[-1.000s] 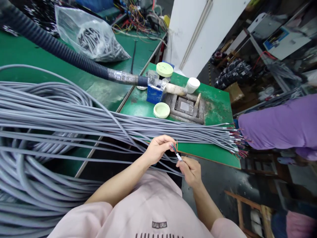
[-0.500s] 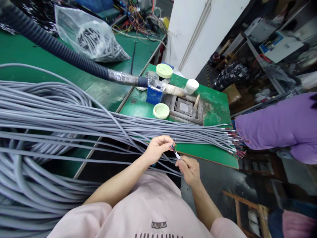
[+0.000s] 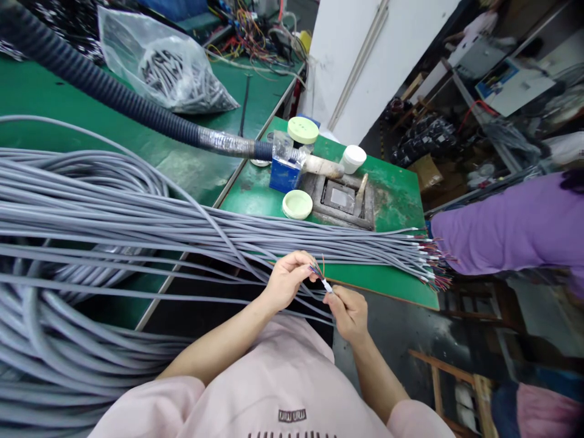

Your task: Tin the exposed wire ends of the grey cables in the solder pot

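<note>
- The left hand (image 3: 287, 281) pinches the thin coloured wires (image 3: 317, 267) that come out of the stripped end of one grey cable (image 3: 255, 267); thumb and fingers are closed together on them.
- The right hand (image 3: 349, 311) grips the same cable end just below, at the white part (image 3: 327, 286), with the fingers curled and closed on it.
- Compared with one second ago, both hands sit a little lower in the view and the coloured wires are fanned a bit more apart; the grip of each hand looks the same. I judge that the sorting of the small wires is going on slowly and is not finished.
- The held cable end is in the air, just in front of the near edge of the small green tabletop (image 3: 392, 201), above the dark gap beside the person's body.
- The big bundle of grey cables (image 3: 114, 219) lies across both green tabletops, and its stripped ends (image 3: 431, 261) reach past the right edge of the small one.
- Behind the bundle stand a blue box (image 3: 283, 173), a metal fixture (image 3: 344, 198) and pale green lids (image 3: 297, 204).
- At the right, a purple sleeve (image 3: 506, 228) of another person is near the stripped ends.
</note>
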The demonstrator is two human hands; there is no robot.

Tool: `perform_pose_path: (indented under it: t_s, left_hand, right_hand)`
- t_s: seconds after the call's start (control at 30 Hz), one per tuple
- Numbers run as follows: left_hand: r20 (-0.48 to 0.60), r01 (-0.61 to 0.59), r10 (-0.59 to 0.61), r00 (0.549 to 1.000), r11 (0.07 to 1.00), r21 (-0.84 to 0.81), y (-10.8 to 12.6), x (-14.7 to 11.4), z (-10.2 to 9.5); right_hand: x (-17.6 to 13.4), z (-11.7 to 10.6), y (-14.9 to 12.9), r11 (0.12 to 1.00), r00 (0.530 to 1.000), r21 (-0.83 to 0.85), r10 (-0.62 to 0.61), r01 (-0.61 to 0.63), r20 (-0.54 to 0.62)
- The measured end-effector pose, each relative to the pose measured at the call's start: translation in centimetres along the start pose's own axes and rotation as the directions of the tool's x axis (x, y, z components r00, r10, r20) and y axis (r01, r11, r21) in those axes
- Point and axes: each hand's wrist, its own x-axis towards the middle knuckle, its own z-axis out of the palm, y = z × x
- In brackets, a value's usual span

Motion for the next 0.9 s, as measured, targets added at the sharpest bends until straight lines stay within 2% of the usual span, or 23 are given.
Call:
perform_pose_path:
  t_s: [0.1,0.27,0.37,0.67,0.9]
  left_hand:
    - [0.036,0.017,-0.016,0.999,0.999,-0.032,0.16,-0.08,-0.05]
    - [0.129,0.117,-0.105,0.986,0.989,-0.092,0.39,-0.08,-0.29]
    - [0.146,0.144,-0.129,0.981,0.985,-0.093,0.45,0.04,-0.3]
    - [0.141,0.115,-0.109,0.984,0.993,-0.034,0.56,0.27,-0.46]
    - [0.201,0.029,-0.033,0.979,0.999,0.024,0.63,0.61,-0.84]
  right_hand:
    - [0.16,0.0,-0.13,0.999,1.0,-0.025,-0.028,0.028,0.004]
    - [0.24,-0.01,-0.18,0.997,0.998,-0.034,-0.063,0.064,0.017]
    - [0.26,0.0,-0.19,0.997,0.997,-0.028,-0.075,0.076,0.029]
    - [0.51,-0.05,-0.25,0.996,0.996,-0.015,-0.084,0.085,0.04]
    - [0.59,-0.17,-0.26,0.998,0.997,-0.029,-0.058,0.06,0.048]
